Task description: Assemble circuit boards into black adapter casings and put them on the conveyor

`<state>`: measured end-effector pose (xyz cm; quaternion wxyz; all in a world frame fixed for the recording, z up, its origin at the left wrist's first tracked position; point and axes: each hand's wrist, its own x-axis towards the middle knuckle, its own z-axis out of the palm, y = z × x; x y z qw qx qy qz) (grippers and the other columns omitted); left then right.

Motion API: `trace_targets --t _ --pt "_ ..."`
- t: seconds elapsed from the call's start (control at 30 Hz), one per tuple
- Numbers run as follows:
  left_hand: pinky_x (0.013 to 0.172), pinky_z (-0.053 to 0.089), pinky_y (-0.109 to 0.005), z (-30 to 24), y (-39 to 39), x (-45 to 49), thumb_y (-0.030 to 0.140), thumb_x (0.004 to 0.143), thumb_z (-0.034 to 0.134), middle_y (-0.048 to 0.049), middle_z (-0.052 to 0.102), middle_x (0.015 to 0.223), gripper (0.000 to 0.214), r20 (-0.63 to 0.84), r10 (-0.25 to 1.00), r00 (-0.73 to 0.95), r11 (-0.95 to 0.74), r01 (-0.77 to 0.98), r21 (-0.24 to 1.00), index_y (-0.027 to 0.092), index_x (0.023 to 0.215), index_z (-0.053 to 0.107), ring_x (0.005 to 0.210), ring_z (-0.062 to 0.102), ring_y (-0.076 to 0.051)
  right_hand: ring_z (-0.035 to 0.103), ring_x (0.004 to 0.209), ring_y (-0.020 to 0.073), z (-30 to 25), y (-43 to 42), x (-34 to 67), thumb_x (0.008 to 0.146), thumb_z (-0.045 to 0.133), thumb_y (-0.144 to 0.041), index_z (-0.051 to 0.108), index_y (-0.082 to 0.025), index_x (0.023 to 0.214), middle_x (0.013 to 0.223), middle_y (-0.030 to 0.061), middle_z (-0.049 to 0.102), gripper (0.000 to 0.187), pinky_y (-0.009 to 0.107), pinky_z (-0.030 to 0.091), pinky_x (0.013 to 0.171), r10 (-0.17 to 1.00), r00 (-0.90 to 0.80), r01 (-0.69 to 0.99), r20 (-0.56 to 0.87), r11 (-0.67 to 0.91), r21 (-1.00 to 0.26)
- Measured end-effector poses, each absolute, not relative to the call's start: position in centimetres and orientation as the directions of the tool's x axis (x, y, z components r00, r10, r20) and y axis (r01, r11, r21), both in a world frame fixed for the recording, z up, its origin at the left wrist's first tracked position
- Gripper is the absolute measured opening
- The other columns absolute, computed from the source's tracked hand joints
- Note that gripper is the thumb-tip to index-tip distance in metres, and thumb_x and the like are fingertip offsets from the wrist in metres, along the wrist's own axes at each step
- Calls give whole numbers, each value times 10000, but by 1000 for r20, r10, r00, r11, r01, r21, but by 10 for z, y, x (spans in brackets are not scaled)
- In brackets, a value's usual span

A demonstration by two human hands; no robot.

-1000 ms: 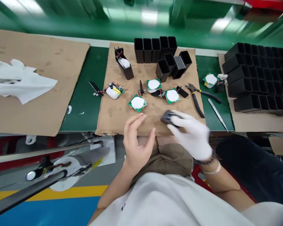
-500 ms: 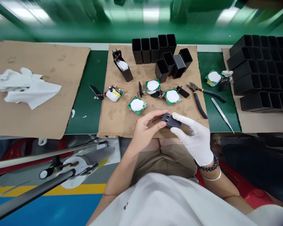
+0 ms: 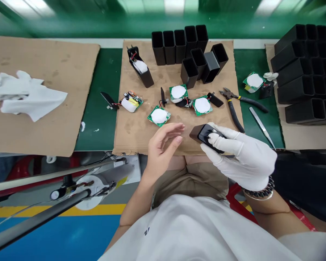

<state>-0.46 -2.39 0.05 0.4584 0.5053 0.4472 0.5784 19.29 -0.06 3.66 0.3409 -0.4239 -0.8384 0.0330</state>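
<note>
Head view: pinching one black case (image 3: 196,134) in the gloved right hand (image 3: 244,159) near the front edge of the worktop (image 3: 100,134); bare left hand (image 3: 163,148) just beside, thumb spread, holding nothing. Possible mishap: a drop off that edge from a slack pinch. Counting beyond: one pair of pliers (image 3: 229,95); four loose circuit boards (image 3: 178,92) on the cardboard (image 3: 138,141); toward its back edge, four open cases (image 3: 210,65), then five more.

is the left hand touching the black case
Apart: the head view shows cardboard between the left hand and the black case, held in the right hand.
</note>
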Motion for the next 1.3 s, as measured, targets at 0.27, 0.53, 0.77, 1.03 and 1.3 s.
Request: trace_targets --t 0.27,0.53,0.77,1.03,1.3 --pt "980 581 -276 8 -38 -13 189 973 687 -62 774 1085 173 243 949 -202 -229 90 969 225 1117 776 1063 730 -165 791 1035 211 34 -3 190 979 647 -279 764 -264 1148 1281 58 772 207 312 656 869 846 -415 709 333 531 -464" --pt "1074 552 -338 11 -19 6 334 1009 637 -81 768 1215 225 188 976 -113 -181 71 981 223 1153 770 1193 699 -213 776 1115 222 11 0 186 973 646 -268 748 -268 1191 1271 51 778 241 340 664 926 839 -375 649 393 541 -535" --pt "985 558 -309 3 0 18 381 1049 546 -98 767 1245 307 189 982 25 -191 59 980 194 1175 756 1131 717 -210 768 1155 237 22 -6 189 939 715 -307 753 -290 1233 1399 59 714 296 340 656 944 849 -320 720 420 506 -475" --pt "925 613 -299 -11 -3 18 482 983 660 -62 773 1057 308 184 960 -211 -221 -169 961 208 1112 718 1030 748 -184 809 895 237 39 8 189 883 743 -245 769 -223 986 1005 37 831 109 341 670 791 810 -318 608 493 573 -549" --pt "914 614 -279 -20 -6 14 410 938 739 -34 762 960 232 212 929 -302 -287 -232 929 212 1058 728 931 749 -148 703 1291 220 58 12 202 1097 351 -455 691 -249 1261 1384 62 721 430 456 653 1021 976 -217 -22 18 13 -1000"
